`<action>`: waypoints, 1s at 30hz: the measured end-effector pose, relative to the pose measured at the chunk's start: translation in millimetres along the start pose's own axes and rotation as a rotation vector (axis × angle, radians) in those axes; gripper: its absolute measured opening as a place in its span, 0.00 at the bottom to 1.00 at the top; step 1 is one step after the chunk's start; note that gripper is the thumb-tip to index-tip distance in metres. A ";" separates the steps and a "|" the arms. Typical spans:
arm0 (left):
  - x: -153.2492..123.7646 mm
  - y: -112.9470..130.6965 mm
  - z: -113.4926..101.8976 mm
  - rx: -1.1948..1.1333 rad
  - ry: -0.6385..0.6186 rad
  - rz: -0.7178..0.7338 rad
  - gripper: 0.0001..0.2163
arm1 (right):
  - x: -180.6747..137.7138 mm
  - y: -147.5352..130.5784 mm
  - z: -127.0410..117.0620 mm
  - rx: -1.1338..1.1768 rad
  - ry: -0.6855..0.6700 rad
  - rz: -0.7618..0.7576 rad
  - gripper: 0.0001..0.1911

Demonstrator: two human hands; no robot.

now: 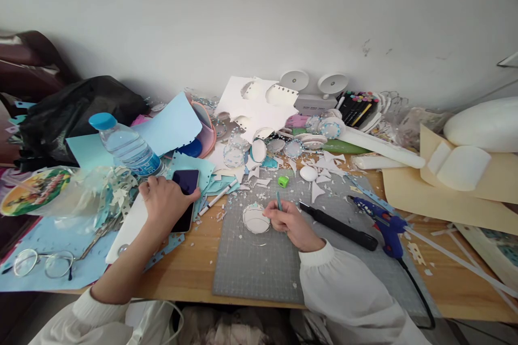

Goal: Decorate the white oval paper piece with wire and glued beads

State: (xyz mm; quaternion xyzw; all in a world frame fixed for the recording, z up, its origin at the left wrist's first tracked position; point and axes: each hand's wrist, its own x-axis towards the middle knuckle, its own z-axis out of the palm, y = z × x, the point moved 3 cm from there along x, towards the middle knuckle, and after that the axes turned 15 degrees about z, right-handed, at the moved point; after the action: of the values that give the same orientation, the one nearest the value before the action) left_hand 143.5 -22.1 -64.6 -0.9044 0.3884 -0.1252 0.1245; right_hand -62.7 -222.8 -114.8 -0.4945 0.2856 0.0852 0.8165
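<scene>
- Glasses [38, 264] lie on blue paper at the far left desk edge.
- Water bottle [126, 145], blue cap, lies tilted behind the left hand, on light blue sheets.
- Left hand [164, 202] rests palm down on the phone [186, 194]; fingers curled over its left edge, thumb across the dark screen. Phone lies flat on the desk, left of the mat.
- White pen [216, 198] lies between phone and mat, touching neither hand.
- Grey cutting mat [259, 264] at centre; white foam disc [256, 219] lies on its upper part.
- Right hand [289, 221] closed around a thin teal tool [279, 201], held upright, fingertips touching the disc's right edge.
- Green sharpener [284, 181] behind the tool, among white scraps.
- Black knife [338, 225] lies just right of the right hand.
- Blue glue gun [382, 223] further right, on the mat's edge.
</scene>
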 end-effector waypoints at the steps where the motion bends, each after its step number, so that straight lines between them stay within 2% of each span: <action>1: -0.3 -1.0 -0.2 -0.003 -0.007 0.002 0.34 | 0.2 0.2 -0.2 0.005 -0.001 0.002 0.15; 5: -5.2 -5.9 -1.1 -0.066 -0.009 -0.045 0.36 | 0.7 0.8 -2.6 0.030 0.002 0.008 0.15; 8: -15.4 0.0 -11.2 -0.206 0.145 -0.022 0.33 | -0.7 -0.5 -4.8 0.047 0.003 0.016 0.16; 10: -24.4 15.1 -22.7 -0.444 0.272 0.167 0.23 | -3.3 -2.4 -4.6 0.055 -0.004 0.023 0.16; 12: -34.0 35.2 -35.2 -0.776 0.321 0.404 0.14 | -7.3 -4.5 -1.8 0.057 -0.017 0.036 0.17; 14: -41.1 53.8 -45.5 -1.038 0.271 0.539 0.10 | -12.4 -5.9 3.6 0.049 -0.031 0.054 0.17; 16: -45.3 69.5 -53.4 -1.173 0.180 0.657 0.07 | -18.0 -6.3 9.8 0.037 -0.030 0.070 0.16; 18: -47.1 78.4 -59.0 -1.186 0.149 0.728 0.09 | -23.7 -5.7 15.1 0.034 -0.011 0.076 0.15; 21: -48.1 81.7 -62.8 -1.157 0.157 0.742 0.11 | -33.4 -4.9 20.3 -0.001 0.059 0.053 0.16; 27: -54.0 77.0 -65.7 -1.204 0.168 0.695 0.16 | -62.2 -15.5 33.3 -0.431 0.330 -0.198 0.12; 30: -58.3 74.4 -69.1 -1.234 0.176 0.679 0.16 | -74.6 -18.9 43.0 -0.575 0.399 -0.284 0.09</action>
State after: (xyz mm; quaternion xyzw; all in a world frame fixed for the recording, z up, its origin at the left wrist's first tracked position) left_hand 32.3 -37.8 -31.3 -0.6256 0.6574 0.0908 -0.4102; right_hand -99.6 -184.6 -44.4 -0.7450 0.3319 -0.0503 0.5765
